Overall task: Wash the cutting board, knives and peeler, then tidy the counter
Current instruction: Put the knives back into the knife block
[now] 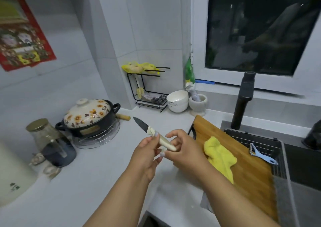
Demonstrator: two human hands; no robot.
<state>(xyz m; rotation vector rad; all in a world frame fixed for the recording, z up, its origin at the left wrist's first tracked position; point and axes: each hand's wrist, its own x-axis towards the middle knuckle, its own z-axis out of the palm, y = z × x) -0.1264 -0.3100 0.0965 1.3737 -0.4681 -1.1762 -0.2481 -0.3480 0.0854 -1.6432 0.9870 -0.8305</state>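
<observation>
Small knife (pixel 152 134) is up over the counter (pixel 97 174), dark blade pointing away-left, cream handle shared by both hands: left hand (pixel 147 154) has fingers curled round the handle's middle, right hand (pixel 184 148) pinches the butt end. Looks like a handover or a check after washing; can't tell if it's wet. Cutting board (pixel 243 160) lies by the sink (pixel 298 159), yellow cloth (pixel 219 154) on top. Peeler (pixel 260 154) sits on the sink rack (pixel 267 145), probably drying. So washing seems mostly done, tidying left. Only this one knife shows. Around: flowered pot (pixel 90 116) on a wire trivet, glass jar (pixel 43 133), bowls (pixel 177 101), mortar (pixel 198 103), faucet (pixel 243 101). Nothing blocks the blade.
</observation>
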